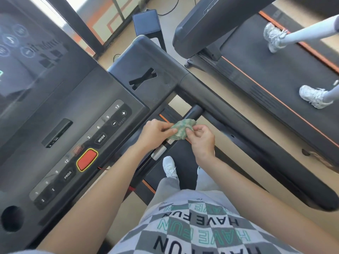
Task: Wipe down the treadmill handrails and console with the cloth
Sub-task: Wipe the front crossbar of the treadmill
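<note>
Both hands grip the cloth [182, 130], a crumpled green piece held in the air just off the console's [77, 114] right edge. The left hand [156, 133] pinches its left side; the right hand [201, 137] pinches its right side. The cloth sits in front of a short grip bar [194, 112] and touches neither console nor handrail [256, 143]. The right handrail runs diagonally just beyond the right hand. Open room lies below, over the belt [183, 162].
</note>
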A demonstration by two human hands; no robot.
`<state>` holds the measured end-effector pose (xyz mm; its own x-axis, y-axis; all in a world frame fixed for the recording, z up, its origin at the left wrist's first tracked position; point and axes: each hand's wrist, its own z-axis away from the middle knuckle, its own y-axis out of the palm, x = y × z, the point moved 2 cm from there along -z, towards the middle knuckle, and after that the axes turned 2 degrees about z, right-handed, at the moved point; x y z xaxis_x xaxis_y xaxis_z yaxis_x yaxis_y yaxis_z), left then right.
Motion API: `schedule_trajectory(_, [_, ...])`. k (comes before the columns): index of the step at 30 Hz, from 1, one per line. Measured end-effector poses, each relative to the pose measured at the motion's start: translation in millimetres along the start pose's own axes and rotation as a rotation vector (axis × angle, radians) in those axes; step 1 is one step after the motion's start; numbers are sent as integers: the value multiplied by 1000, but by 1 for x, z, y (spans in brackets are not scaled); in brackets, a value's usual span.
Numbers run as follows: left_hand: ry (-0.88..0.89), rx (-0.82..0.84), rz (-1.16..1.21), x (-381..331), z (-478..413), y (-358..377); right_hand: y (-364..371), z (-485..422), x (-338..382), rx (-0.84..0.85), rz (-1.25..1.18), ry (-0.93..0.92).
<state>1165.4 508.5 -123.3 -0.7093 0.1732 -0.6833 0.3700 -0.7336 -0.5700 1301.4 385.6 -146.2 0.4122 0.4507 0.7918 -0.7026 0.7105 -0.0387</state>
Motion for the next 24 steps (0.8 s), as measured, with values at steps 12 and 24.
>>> schedule_trajectory(12, [-26,-335,139,-37,-19,18,-9,-10,20,-86,188,-65])
schedule_trajectory(24, [-49,-314,356,-58,-64,26,-3,-16,32,-367,12,-148])
